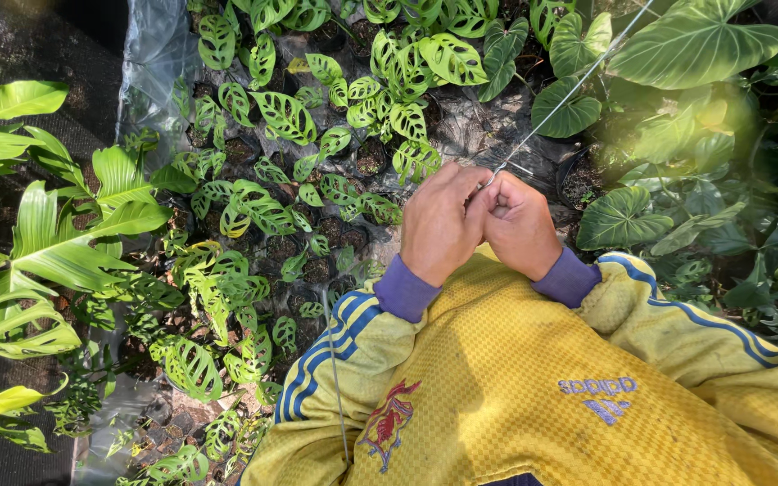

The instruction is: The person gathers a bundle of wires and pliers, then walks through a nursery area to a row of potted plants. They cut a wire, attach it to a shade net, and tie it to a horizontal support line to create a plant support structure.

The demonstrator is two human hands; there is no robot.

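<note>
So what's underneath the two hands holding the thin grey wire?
Below the left hand and right hand gripping the thin grey wire lie small black pots of holed green leaves; anything directly beneath is covered.

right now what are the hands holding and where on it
Both the left hand and the right hand pinch a thin wire at its near end, between the fingertips; the rest runs off taut toward the upper right.

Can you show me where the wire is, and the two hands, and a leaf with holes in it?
wire (578, 85), head view, on the taut middle stretch.
left hand (441, 223), head view, on its back.
right hand (522, 225), head view, on its back.
holey leaf (285, 117), head view, on the blade.
</note>
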